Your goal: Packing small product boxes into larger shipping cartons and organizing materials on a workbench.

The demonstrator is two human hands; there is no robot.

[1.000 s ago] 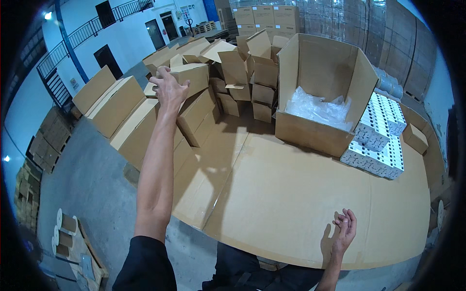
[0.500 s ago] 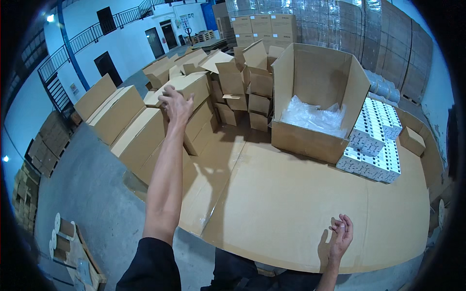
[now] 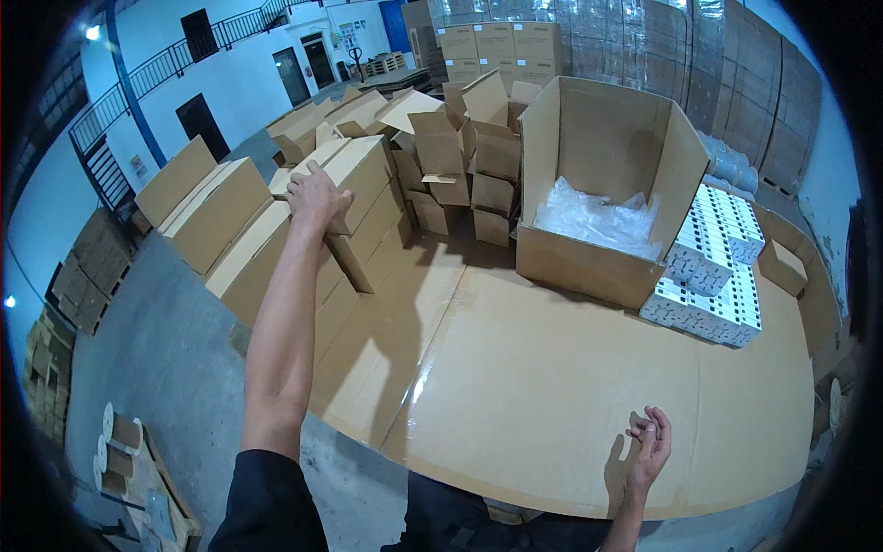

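My left hand (image 3: 315,198) reaches out to the stacked brown cartons at the left of the table. Its fingers bend over the near end of a long cardboard box (image 3: 354,166) on top of the stack, and the thumb rests on that end; the hand hides part of it. Over the near right part of the table hovers my right hand (image 3: 650,451), palm turned inward, fingers loosely bent and apart, holding nothing. Beside the left hand stands another carton (image 3: 216,216) with its lid flap raised.
A large open carton (image 3: 589,267) with clear plastic wrap (image 3: 598,221) inside stands at the back of the cardboard-covered table (image 3: 552,386). White patterned small boxes (image 3: 704,308) are stacked to its right. Open small cartons (image 3: 441,152) crowd the back. Wooden spools (image 3: 120,428) sit low left.
My left hand has moved slightly left and down, its fingers closing onto the end of the cardboard box. My right hand has hardly moved.
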